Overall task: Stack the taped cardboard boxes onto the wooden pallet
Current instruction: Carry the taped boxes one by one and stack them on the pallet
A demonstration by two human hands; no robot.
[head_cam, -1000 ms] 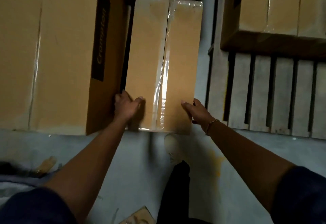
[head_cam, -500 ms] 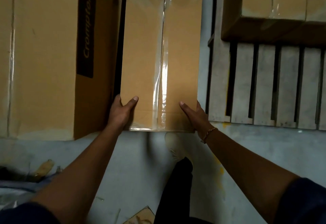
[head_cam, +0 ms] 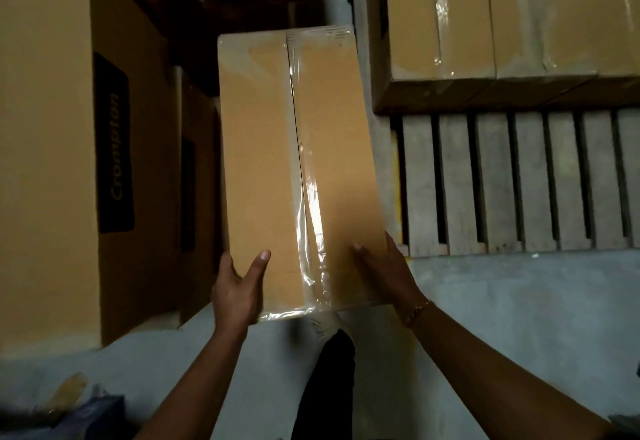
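Cardboard box (head_cam: pixel 298 169), long and sealed with clear tape down its top seam, is held at its near end between both hands, its right edge just over the left side of the wooden pallet (head_cam: pixel 519 183). The left hand (head_cam: pixel 239 287) clasps the near-left corner, thumb laid on top; the right hand (head_cam: pixel 388 266) presses the near-right side, thumb on top. Another taped box (head_cam: pixel 485 23) sits on the pallet's far part. A big printed carton (head_cam: pixel 52 148) stands at left on the concrete floor (head_cam: pixel 519 318)
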